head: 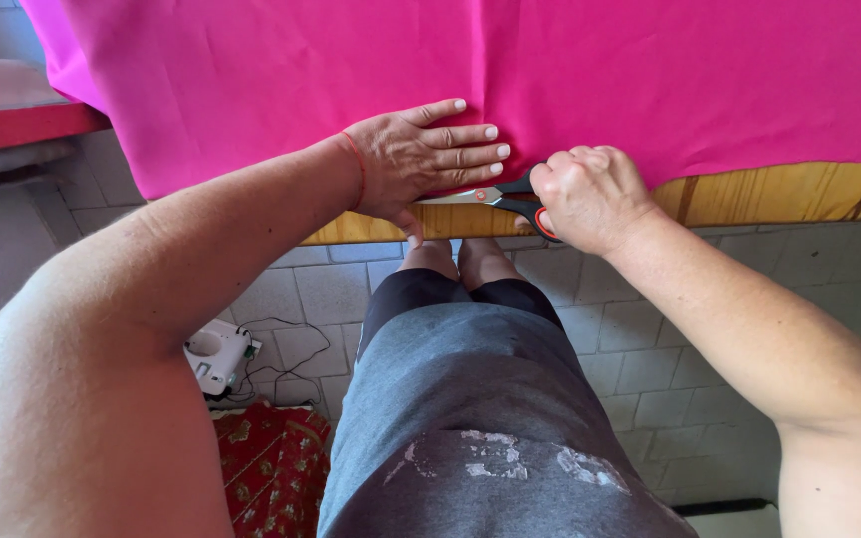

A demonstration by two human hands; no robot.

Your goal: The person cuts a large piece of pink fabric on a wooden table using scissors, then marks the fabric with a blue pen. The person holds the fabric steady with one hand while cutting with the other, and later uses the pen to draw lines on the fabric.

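A large bright pink cloth (pixel 371 60) covers a wooden table (pixel 769 194) and hangs a little over its near edge. My left hand (pixel 426 159) lies flat on the cloth near that edge, fingers spread and pointing right. My right hand (pixel 590 194) grips the black and orange handles of a pair of scissors (pixel 495 196). The steel blades point left along the cloth's lower edge, just under my left fingers. A thin red band circles my left wrist.
A red shelf (pixel 22 125) juts out at the left. On the tiled floor below stand a small white machine (pixel 216 357) with a cord and a red patterned cloth (pixel 271 463). My legs in dark shorts are under the table edge.
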